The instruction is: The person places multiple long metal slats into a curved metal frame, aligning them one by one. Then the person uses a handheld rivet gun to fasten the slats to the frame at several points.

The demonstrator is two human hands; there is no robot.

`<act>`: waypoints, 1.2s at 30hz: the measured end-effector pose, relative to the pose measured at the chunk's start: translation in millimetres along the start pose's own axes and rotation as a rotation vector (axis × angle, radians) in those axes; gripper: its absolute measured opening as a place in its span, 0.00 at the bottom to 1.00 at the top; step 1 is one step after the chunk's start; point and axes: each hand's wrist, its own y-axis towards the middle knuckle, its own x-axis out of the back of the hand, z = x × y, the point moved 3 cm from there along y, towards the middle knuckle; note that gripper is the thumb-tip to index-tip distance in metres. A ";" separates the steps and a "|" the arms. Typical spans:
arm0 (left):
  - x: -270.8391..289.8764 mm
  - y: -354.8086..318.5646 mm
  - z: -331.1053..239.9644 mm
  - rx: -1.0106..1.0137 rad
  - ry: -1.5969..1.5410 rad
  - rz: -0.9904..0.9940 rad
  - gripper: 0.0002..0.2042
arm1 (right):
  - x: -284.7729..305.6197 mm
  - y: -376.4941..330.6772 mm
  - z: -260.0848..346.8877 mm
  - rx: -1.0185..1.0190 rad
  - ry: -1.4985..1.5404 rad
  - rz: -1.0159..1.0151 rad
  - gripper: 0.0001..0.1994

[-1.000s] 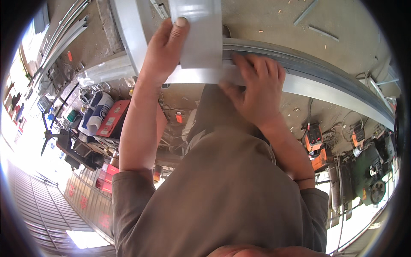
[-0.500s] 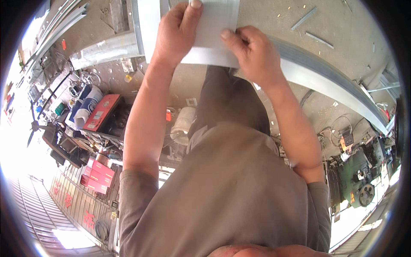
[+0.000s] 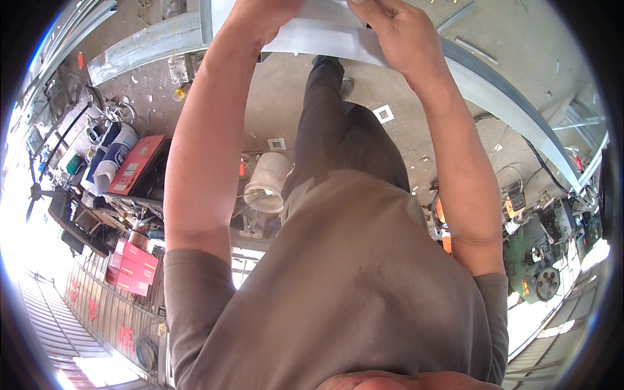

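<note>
A flat, silvery metal plate (image 3: 328, 13) lies across the long metal beam (image 3: 513, 104) in front of me, its far part cut off by the top of the picture. My left hand (image 3: 265, 18) is at the plate's left side, its fingertips out of the picture. At the right edge, my right hand (image 3: 411, 39) has its thumb on the plate and its other fingers curled. The beam curves across the view through the lens, passing beneath both hands.
A white bucket (image 3: 266, 185) stands on the floor left of my legs. Further left are a red-topped box (image 3: 135, 166) and red cartons (image 3: 132, 268). A green machine with a wheel (image 3: 545, 283) stands at the right. Metal strips (image 3: 476, 51) lie beyond the beam.
Both hands and the plate have moved up toward the top edge, farther from my body. The beam also sits higher in the picture, and more floor shows beside my legs.
</note>
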 end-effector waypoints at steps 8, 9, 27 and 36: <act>-11.8 13.7 4.1 -0.058 -0.004 -0.007 0.28 | 9.0 5.4 0.8 -0.050 -0.029 0.127 0.29; -13.0 14.9 3.3 -0.056 0.019 -0.026 0.28 | 10.2 7.0 -0.1 -0.081 -0.022 0.153 0.29; -16.1 17.4 -3.4 0.035 -0.090 0.080 0.25 | 22.3 30.3 -19.6 -0.073 0.277 0.221 0.22; -17.7 18.0 -2.9 0.091 -0.229 0.133 0.24 | 24.0 39.5 -24.6 -0.014 0.477 0.297 0.19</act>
